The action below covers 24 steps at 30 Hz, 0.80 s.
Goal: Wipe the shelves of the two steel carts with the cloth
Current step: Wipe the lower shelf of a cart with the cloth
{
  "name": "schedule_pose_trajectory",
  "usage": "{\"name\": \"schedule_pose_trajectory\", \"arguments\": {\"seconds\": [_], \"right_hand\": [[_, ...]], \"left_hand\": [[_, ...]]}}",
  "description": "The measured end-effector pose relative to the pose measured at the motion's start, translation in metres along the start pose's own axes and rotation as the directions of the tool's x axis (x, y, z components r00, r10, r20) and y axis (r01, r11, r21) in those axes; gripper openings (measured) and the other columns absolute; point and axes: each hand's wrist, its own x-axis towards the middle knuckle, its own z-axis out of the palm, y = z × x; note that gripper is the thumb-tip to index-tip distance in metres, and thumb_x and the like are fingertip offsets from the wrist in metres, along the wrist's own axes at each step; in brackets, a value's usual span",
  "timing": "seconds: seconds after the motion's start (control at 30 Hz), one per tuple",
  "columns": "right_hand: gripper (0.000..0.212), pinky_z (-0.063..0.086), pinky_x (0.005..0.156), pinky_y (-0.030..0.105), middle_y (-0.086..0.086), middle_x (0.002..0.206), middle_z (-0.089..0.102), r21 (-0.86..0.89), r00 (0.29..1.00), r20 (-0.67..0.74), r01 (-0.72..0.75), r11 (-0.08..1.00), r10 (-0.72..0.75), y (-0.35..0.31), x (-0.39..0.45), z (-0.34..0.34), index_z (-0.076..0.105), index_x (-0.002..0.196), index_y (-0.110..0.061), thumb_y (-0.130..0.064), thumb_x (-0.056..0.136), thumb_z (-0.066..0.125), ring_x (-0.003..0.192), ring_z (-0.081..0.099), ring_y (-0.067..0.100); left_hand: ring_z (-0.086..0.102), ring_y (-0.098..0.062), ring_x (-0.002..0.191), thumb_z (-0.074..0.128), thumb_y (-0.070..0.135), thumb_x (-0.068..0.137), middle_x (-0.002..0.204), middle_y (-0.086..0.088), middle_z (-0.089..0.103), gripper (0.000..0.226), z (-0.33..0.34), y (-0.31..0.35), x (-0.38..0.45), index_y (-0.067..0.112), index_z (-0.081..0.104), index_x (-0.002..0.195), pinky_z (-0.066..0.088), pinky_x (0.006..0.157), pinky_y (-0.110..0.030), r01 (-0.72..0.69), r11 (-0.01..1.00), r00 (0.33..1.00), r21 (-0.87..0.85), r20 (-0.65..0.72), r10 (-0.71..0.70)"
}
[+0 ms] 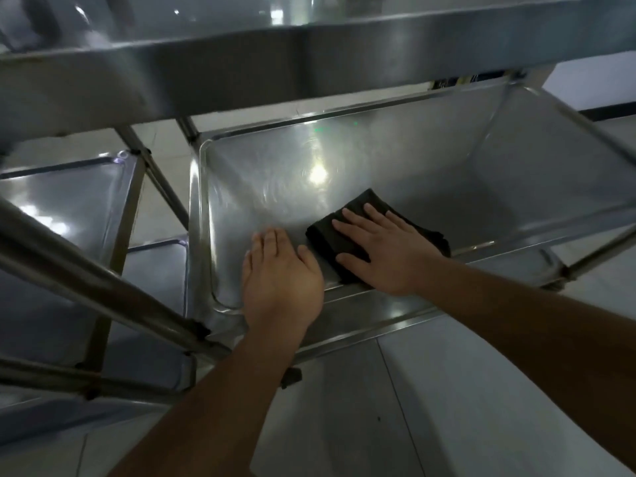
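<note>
No readable writing or brand marks anywhere. Two hands, one cloth, two steel carts. Right hand [389, 249] lies flat on the dark folded cloth [347, 242], fingers straight and spread, pressing it onto the near edge of the middle shelf [430, 187] of the right cart. Left hand [280, 277] rests palm-down on the same shelf, fingers straight and together, just beside the cloth, holding nothing. Top shelf [241, 67] overhangs above. Second cart [69, 201] stands at left, two of its shelves visible. Pale tiled floor [464, 407] below.
</note>
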Motion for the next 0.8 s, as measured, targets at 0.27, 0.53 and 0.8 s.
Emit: {"name": "schedule_pose_trajectory", "arguments": {"seconds": [0.27,0.53,0.8], "right_hand": [[0.112,-0.006,0.130,0.042,-0.024,0.167,-0.017,-0.041,0.965,0.150,0.222,0.974,-0.214,0.012,-0.030,-0.008,-0.007,0.162,-0.049,-0.106,0.070,0.022,0.155,-0.022,0.008],[0.097,0.006,0.131,0.041,-0.019,0.171,-0.004,-0.128,0.931,0.074,0.365,0.922,-0.358,0.023,-0.036,0.000,-0.002,0.163,-0.046,-0.073,0.076,0.032,0.160,-0.005,0.016],[0.094,0.009,0.128,0.035,-0.014,0.172,0.014,-0.151,0.907,-0.017,0.414,0.898,-0.421,0.027,-0.041,0.011,0.012,0.164,-0.044,-0.034,0.087,0.065,0.160,0.013,0.020]], "left_hand": [[0.014,-0.021,0.162,0.016,0.042,0.110,0.175,-0.005,0.021,0.065,0.004,-0.004,0.003,0.011,0.024,0.167,0.008,0.132,-0.039,0.034,0.999,0.999,0.035,0.027,-0.035],[0.011,-0.023,0.162,0.017,0.043,0.110,0.176,-0.005,0.018,0.065,0.003,0.000,0.006,0.012,0.021,0.168,0.009,0.132,-0.040,0.025,0.998,0.999,0.051,0.034,-0.027],[0.057,-0.033,0.108,0.027,0.042,0.109,0.108,-0.009,0.060,0.039,-0.011,0.007,-0.008,0.015,0.054,0.100,0.047,0.098,-0.048,-0.077,0.993,0.995,0.091,-0.049,0.082]]}}
